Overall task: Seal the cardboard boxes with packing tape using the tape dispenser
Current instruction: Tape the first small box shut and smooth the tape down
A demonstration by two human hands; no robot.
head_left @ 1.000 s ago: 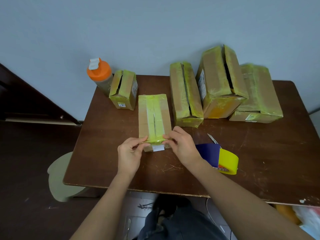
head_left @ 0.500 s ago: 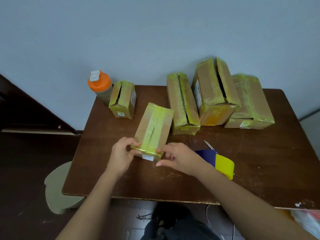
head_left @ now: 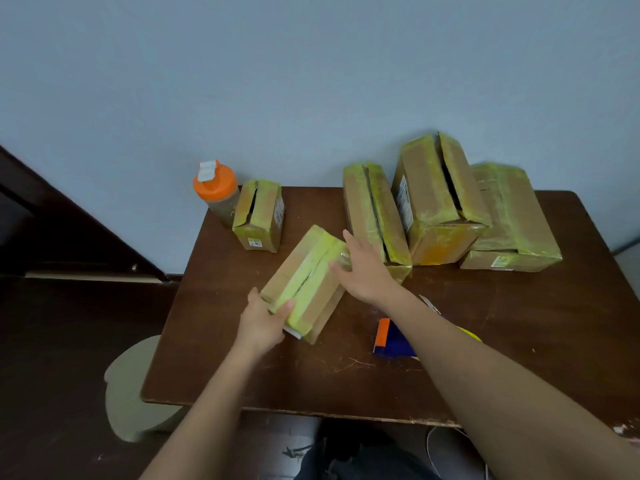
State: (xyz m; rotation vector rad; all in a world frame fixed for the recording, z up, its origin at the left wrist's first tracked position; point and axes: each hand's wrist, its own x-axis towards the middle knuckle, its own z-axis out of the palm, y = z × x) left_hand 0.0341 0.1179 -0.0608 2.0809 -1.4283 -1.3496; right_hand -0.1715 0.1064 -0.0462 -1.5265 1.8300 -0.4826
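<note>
The left hand grips the near end of a small cardboard box, its thumb lying over the yellow-green tape on top and the other fingers curled under the end, out of sight. The right hand is released, its fingers straight and laid flat against the far right corner of the same box.

The box is brown cardboard with a broad band of yellow-green tape running along its top over the seam, where a thin dark slit shows, and wrapping down over the near end. A white label edge peeks out under that end. Its long axis runs diagonally, from near left to far right, and the near end looks raised off the tabletop.

The box sits left of centre on the dark brown tabletop. To its right, near the front and partly hidden by the right forearm, lies the tape dispenser, blue and orange with a yellow roll.

Along the back stand four more taped boxes: a small one at left, a long one just behind the right hand, a tall one and a flat one at right. A bottle with an orange lid stands in the back left corner.
</note>
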